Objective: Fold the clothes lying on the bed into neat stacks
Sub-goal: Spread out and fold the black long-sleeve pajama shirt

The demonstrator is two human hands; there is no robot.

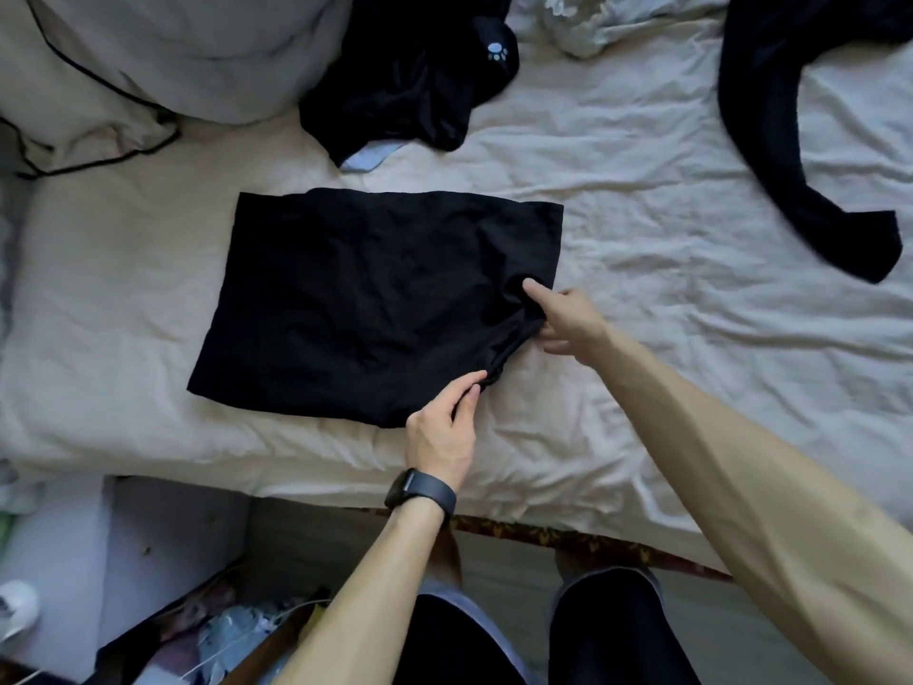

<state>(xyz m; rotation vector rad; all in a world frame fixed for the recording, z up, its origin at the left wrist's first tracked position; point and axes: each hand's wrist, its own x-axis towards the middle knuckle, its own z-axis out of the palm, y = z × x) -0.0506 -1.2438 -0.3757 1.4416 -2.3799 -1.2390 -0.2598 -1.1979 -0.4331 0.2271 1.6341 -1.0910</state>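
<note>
A black garment (355,299) lies folded into a flat rectangle on the cream bed sheet (642,200), near the bed's front edge. My left hand (442,432), with a dark watch on the wrist, pinches the garment's near right corner. My right hand (563,321) grips the bunched right edge, thumb on top of the cloth. A crumpled black garment with a paw print (410,71) lies at the back of the bed. Another long black garment (775,121) curves across the right side.
A cream pillow or duvet with black piping (123,56) is bunched at the back left. White crumpled fabric (602,22) lies at the back. Below the bed edge sit a box of clutter (232,635) and a white shoe (15,610).
</note>
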